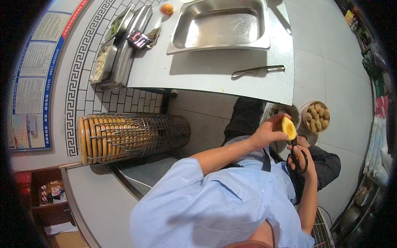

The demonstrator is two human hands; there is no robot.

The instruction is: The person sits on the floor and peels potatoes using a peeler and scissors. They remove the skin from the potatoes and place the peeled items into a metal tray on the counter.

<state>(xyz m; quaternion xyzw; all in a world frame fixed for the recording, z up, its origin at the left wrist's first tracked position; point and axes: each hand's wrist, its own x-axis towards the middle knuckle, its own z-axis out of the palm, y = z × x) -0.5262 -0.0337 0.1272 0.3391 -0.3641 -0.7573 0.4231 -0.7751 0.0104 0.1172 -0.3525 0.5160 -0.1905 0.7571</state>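
My left hand (273, 131) holds up a pale yellow piece of peeled produce (289, 128) with a darker hollow in its face. Just below it, my right hand (300, 156) grips black-handled scissors (301, 164). Their blades point at the piece's lower end and are mostly hidden, so whether they touch it I cannot tell. Under my hands, between my legs, stands a round container (280, 109), partly covered by the left hand. Beside it on the floor is a round tub (304, 119) of brown, potato-like produce (318, 116).
On the white table (198, 79) lie a steel pan (217, 46), a metal peeler-like tool (259, 72) and a reddish-orange fruit (167, 9). Steel food trays (119, 66) line its left end. Left of me a wire rack (133, 136) holds round discs. Shelves (380, 124) stand right.
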